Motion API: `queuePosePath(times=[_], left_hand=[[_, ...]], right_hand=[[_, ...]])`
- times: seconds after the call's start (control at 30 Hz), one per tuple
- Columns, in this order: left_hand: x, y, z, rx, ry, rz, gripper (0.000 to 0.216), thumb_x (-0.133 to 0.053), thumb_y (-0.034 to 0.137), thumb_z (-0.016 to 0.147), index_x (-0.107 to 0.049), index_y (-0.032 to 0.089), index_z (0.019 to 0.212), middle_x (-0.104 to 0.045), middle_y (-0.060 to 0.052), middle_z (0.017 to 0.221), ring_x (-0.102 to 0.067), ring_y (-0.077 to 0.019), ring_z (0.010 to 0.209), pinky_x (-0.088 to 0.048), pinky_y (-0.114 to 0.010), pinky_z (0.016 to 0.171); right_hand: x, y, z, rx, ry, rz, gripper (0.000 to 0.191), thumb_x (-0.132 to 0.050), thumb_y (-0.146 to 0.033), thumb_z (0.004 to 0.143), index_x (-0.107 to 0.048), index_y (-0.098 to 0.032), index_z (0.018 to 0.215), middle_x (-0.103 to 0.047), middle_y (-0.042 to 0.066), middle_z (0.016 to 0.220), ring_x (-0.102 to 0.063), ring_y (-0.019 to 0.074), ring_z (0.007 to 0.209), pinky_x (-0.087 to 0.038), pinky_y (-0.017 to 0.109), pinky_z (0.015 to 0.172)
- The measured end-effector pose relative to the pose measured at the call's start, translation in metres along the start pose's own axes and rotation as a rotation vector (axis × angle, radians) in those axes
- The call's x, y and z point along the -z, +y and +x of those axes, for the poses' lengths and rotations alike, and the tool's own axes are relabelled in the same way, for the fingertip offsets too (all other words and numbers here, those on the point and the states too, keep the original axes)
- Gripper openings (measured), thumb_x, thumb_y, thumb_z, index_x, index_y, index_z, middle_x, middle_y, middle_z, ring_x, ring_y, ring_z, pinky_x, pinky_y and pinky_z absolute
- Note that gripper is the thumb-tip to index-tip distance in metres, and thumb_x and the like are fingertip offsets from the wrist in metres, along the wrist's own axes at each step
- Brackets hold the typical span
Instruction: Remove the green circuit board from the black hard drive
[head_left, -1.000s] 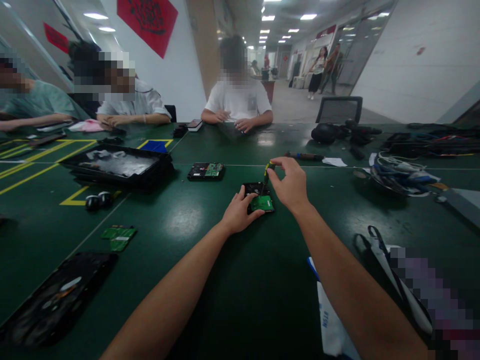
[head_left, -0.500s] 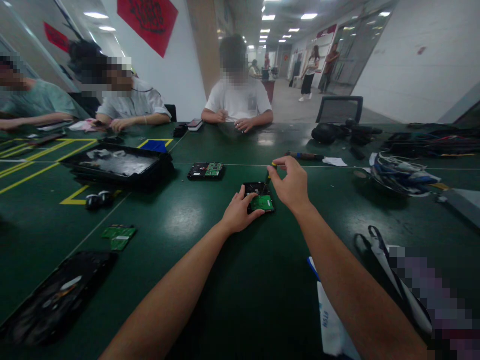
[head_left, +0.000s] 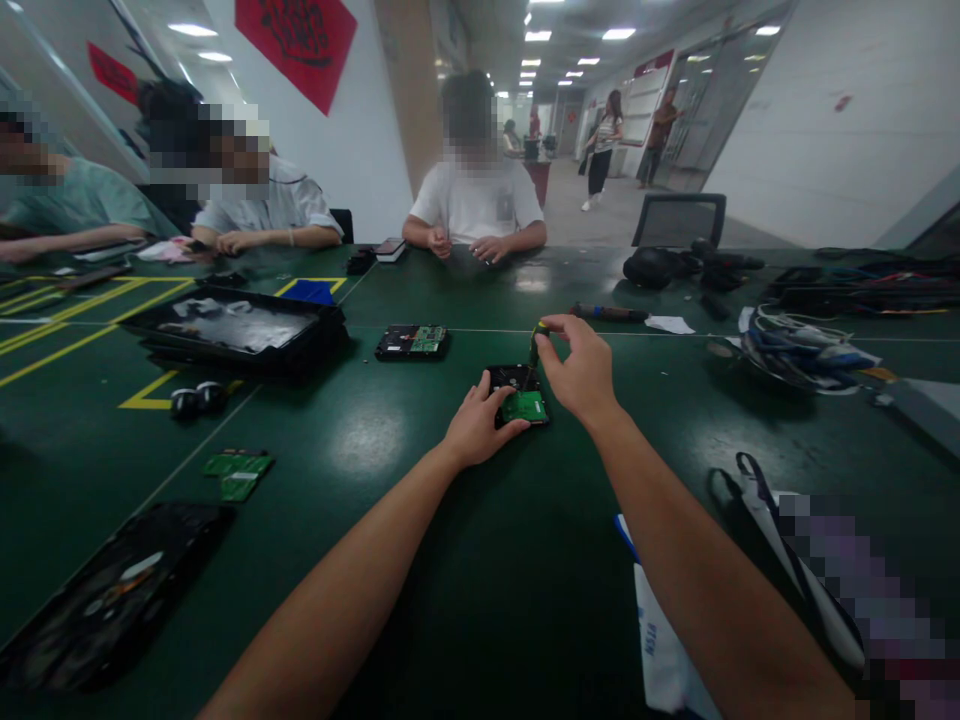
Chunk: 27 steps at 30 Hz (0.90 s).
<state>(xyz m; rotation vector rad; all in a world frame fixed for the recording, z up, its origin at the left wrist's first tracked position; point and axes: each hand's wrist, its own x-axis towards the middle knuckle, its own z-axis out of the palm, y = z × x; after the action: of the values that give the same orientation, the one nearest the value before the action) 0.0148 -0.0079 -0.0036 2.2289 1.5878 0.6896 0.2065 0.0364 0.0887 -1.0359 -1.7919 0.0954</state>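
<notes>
A hard drive with a green circuit board lies flat on the dark green table. My left hand is wrapped around its left and near edges, thumb along the front, and steadies it. My right hand pinches the handle of a small black-and-yellow screwdriver between thumb and fingers. The screwdriver stands nearly upright, its thin shaft reaching down to the drive's upper right part. Exactly where the tip rests is too small to tell. Beyond my left hand lies another hard drive.
Stacked black trays stand at the left, with a loose green circuit board and an opened black drive casing nearer me. Bundled cables and an electric screwdriver lie right. Several people sit across the table.
My right hand has shifted slightly left, and more of the screwdriver's handle shows. The left hand and hard drive stay put. In the background a walking person has moved left.
</notes>
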Motion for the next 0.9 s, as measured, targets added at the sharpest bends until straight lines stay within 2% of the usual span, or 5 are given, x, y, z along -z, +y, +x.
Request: queuePosePath(times=[0.13, 0.3, 0.53, 0.73, 0.9], left_hand=[[0.0006, 0.0005, -0.0001, 0.000, -0.002, -0.001, 0.071, -0.064, 0.065, 0.090, -0.053, 0.025, 0.148, -0.021, -0.018, 0.171, -0.026, -0.0399, 0.157, -0.033, -0.056, 0.122], [0.0000, -0.0004, 0.0004, 0.006, 0.001, -0.009, 0.071, -0.067, 0.064, 0.089, -0.053, 0.026, 0.148, -0.022, -0.017, 0.171, -0.027, -0.0399, 0.156, -0.033, -0.056, 0.122], [-0.0010, -0.0015, 0.0002, 0.002, -0.002, 0.011, 0.071, -0.064, 0.065, 0.091, -0.052, 0.026, 0.148, -0.021, -0.018, 0.171, -0.028, -0.0399, 0.156, -0.033, -0.055, 0.122], [-0.0010, -0.0016, -0.0001, 0.009, -0.004, 0.005, 0.072, -0.064, 0.066, 0.090, -0.052, 0.026, 0.149, -0.020, -0.018, 0.171, -0.027, -0.0408, 0.156, -0.033, -0.055, 0.122], [-0.0009, -0.0016, -0.0001, 0.004, -0.005, 0.006, 0.071, -0.064, 0.066, 0.091, -0.052, 0.026, 0.149, -0.019, -0.020, 0.172, -0.027, -0.0411, 0.156, -0.034, -0.056, 0.121]], right_hand=[[0.0011, -0.0007, -0.0004, 0.008, 0.013, -0.015, 0.020, -0.062, -0.024, 0.092, -0.065, -0.025, 0.111, -0.070, 0.010, 0.113, -0.065, 0.0277, 0.109, -0.053, 0.048, 0.097], [0.0006, -0.0001, 0.0002, -0.033, 0.023, 0.001, 0.017, -0.064, -0.030, 0.091, -0.064, -0.023, 0.107, -0.071, 0.010, 0.110, -0.066, 0.0277, 0.102, -0.053, 0.047, 0.093], [0.0012, -0.0032, 0.0012, 0.026, 0.015, -0.035, 0.014, -0.059, -0.025, 0.092, -0.066, -0.024, 0.105, -0.071, 0.009, 0.109, -0.064, 0.0279, 0.107, -0.050, 0.048, 0.098], [0.0007, -0.0006, 0.0007, -0.022, 0.034, -0.030, 0.015, -0.062, -0.029, 0.092, -0.065, -0.024, 0.107, -0.072, 0.009, 0.109, -0.066, 0.0285, 0.104, -0.052, 0.048, 0.093], [0.0015, -0.0019, 0.0014, 0.053, 0.024, -0.033, 0.016, -0.060, -0.026, 0.094, -0.068, -0.025, 0.108, -0.073, 0.009, 0.112, -0.065, 0.0282, 0.109, -0.050, 0.048, 0.100]])
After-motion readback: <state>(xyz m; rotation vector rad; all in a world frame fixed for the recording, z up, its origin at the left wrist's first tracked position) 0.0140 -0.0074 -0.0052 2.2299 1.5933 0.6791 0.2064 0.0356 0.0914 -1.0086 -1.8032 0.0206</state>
